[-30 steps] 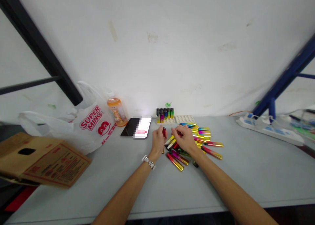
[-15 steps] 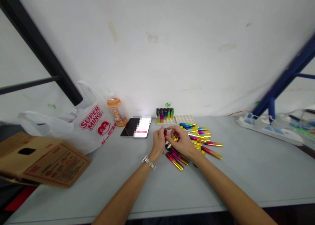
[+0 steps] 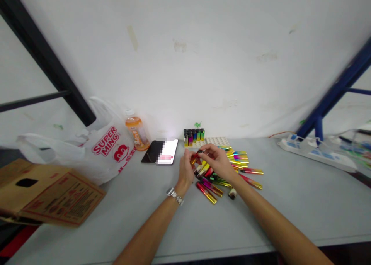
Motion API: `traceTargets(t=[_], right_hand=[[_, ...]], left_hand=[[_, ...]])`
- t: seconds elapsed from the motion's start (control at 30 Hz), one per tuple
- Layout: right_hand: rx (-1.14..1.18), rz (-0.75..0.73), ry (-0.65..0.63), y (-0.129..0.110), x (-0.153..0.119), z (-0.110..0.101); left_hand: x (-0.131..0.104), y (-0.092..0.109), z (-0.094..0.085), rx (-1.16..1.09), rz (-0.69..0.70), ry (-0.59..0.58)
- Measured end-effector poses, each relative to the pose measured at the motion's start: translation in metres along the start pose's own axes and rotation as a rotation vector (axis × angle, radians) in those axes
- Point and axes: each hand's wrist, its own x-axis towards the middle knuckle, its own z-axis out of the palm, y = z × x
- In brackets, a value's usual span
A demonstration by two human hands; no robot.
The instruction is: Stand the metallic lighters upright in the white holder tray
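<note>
Between my two hands is a red and gold lighter (image 3: 194,159) with a dark top. My left hand (image 3: 186,167), with a silver watch on its wrist, pinches the lighter's lower end. The fingers of my right hand (image 3: 218,161) close on its dark top. Around and beneath my hands lies a loose pile of shiny lighters (image 3: 240,157) in gold, red, purple and blue. A red and gold one (image 3: 206,192) lies nearest the front. Behind my hands, several lighters (image 3: 194,136) stand upright in rows on a pale studded tray (image 3: 218,141).
On the left are a cardboard box (image 3: 62,197), a white plastic bag (image 3: 101,157), an orange drink bottle (image 3: 137,133) and a tablet (image 3: 153,152). A white power strip (image 3: 317,153) lies at the right, beside a blue metal post (image 3: 333,89).
My right hand has shifted slightly right and up. The lighter between my hands is now tilted and shows more of its body. More of the pile shows under my hands.
</note>
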Motion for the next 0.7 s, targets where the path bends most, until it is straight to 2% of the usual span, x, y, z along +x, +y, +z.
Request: traceTargets(t=[0.13,0.23,0.43,0.7], right_hand=[[-0.005,-0.024,-0.009,0.006,0.031,-0.010],[-0.184,-0.084,0.010,0.016,0.061,-0.014],[-0.389,-0.132,-0.107,0.040,0.102,-0.012],[-0.476,-0.135,-0.163,0.055,0.111,-0.012]], left_hand=[[0.006,0.004,-0.011,0.256,0.218,0.176],[0.010,0.001,-0.019,0.379,0.291,0.222],[0.013,-0.003,-0.026,0.415,0.299,0.168],[0.015,-0.006,-0.026,0.445,0.321,0.113]])
